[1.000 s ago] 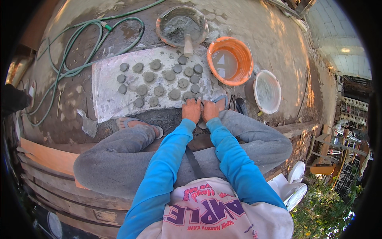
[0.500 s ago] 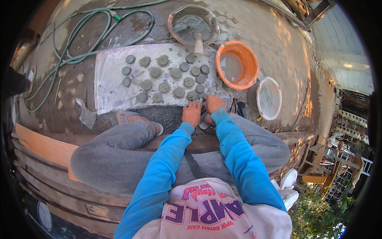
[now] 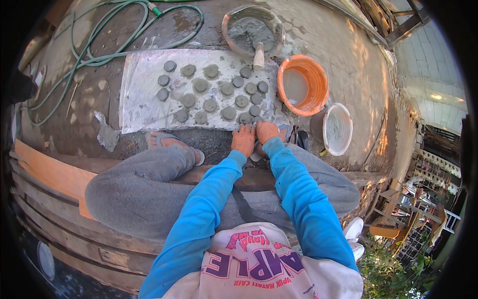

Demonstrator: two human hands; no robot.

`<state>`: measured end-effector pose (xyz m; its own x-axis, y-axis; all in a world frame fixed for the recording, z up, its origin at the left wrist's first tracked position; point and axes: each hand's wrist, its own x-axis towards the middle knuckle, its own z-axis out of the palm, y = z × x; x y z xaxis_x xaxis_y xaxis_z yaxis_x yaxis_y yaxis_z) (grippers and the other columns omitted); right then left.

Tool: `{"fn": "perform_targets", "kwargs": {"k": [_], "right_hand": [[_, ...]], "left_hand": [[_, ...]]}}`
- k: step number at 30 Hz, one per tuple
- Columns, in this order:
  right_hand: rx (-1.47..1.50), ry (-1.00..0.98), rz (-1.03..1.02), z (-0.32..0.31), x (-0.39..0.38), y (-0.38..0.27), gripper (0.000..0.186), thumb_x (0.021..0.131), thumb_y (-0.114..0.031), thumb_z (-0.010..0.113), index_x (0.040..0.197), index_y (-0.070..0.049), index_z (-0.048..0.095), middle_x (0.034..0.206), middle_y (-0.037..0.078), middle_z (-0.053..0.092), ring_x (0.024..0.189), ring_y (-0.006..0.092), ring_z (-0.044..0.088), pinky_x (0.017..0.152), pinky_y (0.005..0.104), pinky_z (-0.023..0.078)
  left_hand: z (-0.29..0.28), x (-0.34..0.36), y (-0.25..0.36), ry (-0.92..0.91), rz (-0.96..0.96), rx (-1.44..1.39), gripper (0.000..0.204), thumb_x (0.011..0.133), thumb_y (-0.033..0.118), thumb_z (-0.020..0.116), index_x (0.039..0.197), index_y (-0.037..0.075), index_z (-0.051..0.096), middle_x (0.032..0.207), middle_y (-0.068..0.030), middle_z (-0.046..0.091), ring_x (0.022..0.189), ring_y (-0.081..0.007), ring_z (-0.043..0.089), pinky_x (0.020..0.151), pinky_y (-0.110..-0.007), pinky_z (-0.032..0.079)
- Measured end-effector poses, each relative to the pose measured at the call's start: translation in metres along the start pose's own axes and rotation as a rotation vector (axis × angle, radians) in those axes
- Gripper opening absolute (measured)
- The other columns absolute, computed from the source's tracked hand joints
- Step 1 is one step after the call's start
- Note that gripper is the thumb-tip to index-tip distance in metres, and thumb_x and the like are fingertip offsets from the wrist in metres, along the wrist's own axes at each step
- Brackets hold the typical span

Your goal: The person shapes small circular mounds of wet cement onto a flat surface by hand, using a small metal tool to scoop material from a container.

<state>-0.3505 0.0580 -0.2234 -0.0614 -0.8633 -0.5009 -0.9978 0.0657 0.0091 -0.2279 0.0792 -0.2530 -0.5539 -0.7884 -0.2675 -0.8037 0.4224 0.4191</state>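
Round grey discs of what looks like wet cement (image 3: 209, 105) lie spread over a stained white sheet (image 3: 137, 117) on the ground. At the sheet's near edge, right of its middle, my left hand (image 3: 243, 140) and my right hand (image 3: 267, 131) are side by side, almost touching. Fingers of both hands bend in toward each other beside the nearest discs (image 3: 245, 118). Whatever is pinched between them is hidden by the hands. My right hand is closed, its fingertips out of sight; the left fingers point forward, bent at the edge.
A tub of grey mix (image 3: 244, 42) with a wooden-handled tool (image 3: 259, 57) stands beyond the sheet. An orange bucket (image 3: 318, 82) of cloudy liquid and a pale bucket (image 3: 337, 129) stand at the right. A green hose (image 3: 94, 60) coils at far left. My sandalled feet (image 3: 167, 139) rest by the sheet.
The view has shifted slightly, so the sheet and buckets sit a little differently. My hands have drawn closer together at the sheet's near edge; the discs lie as before.
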Motion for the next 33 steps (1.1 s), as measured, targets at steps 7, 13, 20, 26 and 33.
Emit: {"fn": "perform_targets", "kwargs": {"k": [7,13,20,26,33], "right_hand": [[0.032,-0.158,0.069,-0.026,0.032,0.003,0.022,0.083,-0.021,0.063,0.097,-0.004,0.068,0.104,0.021,0.065,0.101,0.0325,0.063,0.084,0.0414,0.053],[-0.158,-0.202,-0.012,-0.038,0.046,-0.002,0.018,0.083,-0.016,0.062,0.096,-0.006,0.069,0.102,0.016,0.067,0.098,0.0298,0.066,0.081,0.0402,0.054],[-0.383,-0.139,-0.297,-0.042,0.022,-0.001,0.014,0.082,-0.014,0.060,0.086,-0.010,0.072,0.087,0.011,0.071,0.084,0.0272,0.069,0.073,0.0384,0.056],[-0.305,-0.102,-0.411,-0.035,0.021,0.012,0.017,0.082,-0.013,0.055,0.084,-0.007,0.070,0.087,0.015,0.069,0.084,0.0297,0.068,0.071,0.0409,0.055],[-0.180,0.010,-0.406,-0.020,0.028,0.038,0.016,0.083,-0.016,0.054,0.088,-0.009,0.068,0.091,0.013,0.068,0.089,0.0290,0.066,0.076,0.0406,0.053]], "left_hand": [[0.002,-0.002,-0.001,0.023,0.012,0.015,0.048,0.083,0.010,0.055,0.130,0.008,0.050,0.114,-0.0107,0.054,0.109,-0.0286,0.050,0.082,-0.047,0.045],[-0.003,-0.002,0.001,0.000,0.026,0.015,0.044,0.084,0.012,0.054,0.127,0.008,0.052,0.113,-0.0109,0.054,0.110,-0.0282,0.050,0.082,-0.047,0.045],[-0.004,-0.001,-0.002,-0.012,0.007,0.006,0.041,0.084,0.012,0.054,0.125,0.009,0.054,0.113,-0.0095,0.055,0.111,-0.0274,0.050,0.081,-0.046,0.045],[-0.005,0.000,0.001,-0.019,0.005,0.035,0.043,0.086,0.012,0.052,0.128,0.009,0.051,0.113,-0.0096,0.054,0.111,-0.0273,0.050,0.081,-0.045,0.045],[-0.009,-0.003,0.001,0.009,0.012,0.011,0.051,0.087,0.011,0.050,0.138,0.010,0.042,0.114,-0.0097,0.053,0.110,-0.0272,0.050,0.082,-0.045,0.046]]}}
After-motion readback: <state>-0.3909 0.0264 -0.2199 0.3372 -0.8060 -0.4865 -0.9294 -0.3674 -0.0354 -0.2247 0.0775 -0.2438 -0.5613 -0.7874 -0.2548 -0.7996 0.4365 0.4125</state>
